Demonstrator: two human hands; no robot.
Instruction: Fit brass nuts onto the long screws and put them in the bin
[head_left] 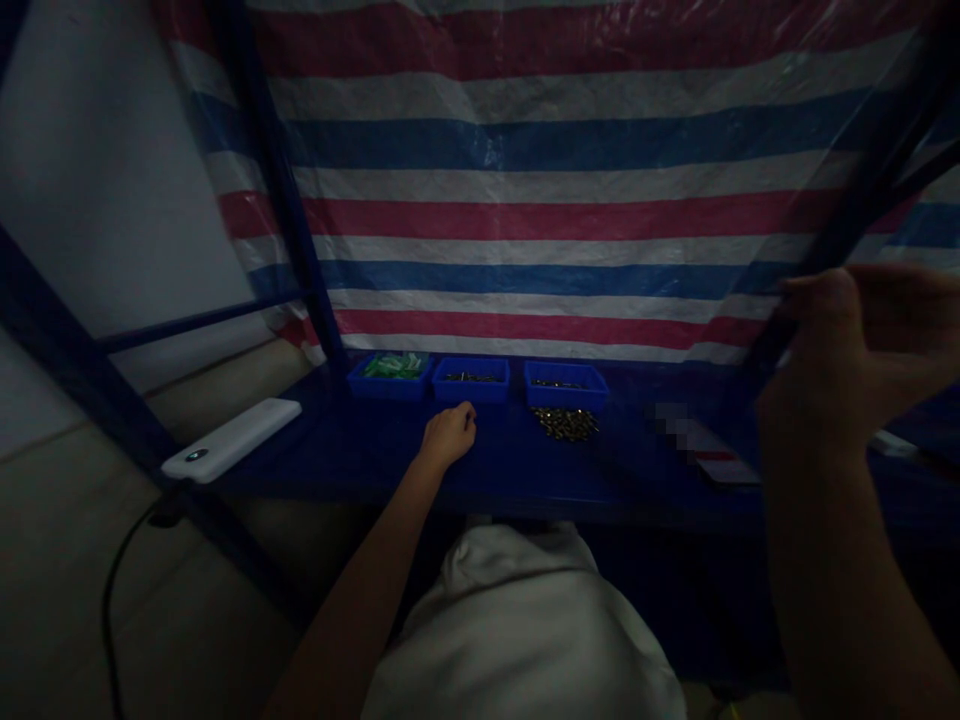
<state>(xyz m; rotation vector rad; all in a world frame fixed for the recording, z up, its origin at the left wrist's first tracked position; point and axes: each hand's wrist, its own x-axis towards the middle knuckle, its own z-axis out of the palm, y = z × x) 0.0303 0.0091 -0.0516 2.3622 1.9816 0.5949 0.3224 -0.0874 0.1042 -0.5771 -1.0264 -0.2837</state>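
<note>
My left hand (450,432) rests on the blue tabletop (495,470) with its fingers curled in, and nothing shows in it. It lies just in front of a blue bin (471,392) that holds small metal pieces. To its right is a pile of small brassy metal pieces (567,424), in front of another blue bin (566,396) with similar pieces. A third blue bin (390,388) at the left holds green-and-white packets (397,366). My right hand (855,350) is raised at the right edge, close to the camera, fingers apart and partly cut off; I see nothing in it.
A white oblong device (234,438) with a dark cable (111,610) lies at the left end. A phone-like flat object (724,462), partly pixelated, lies near my right forearm. Blue metal posts (281,170) frame the table, with a striped plastic sheet (510,220) behind.
</note>
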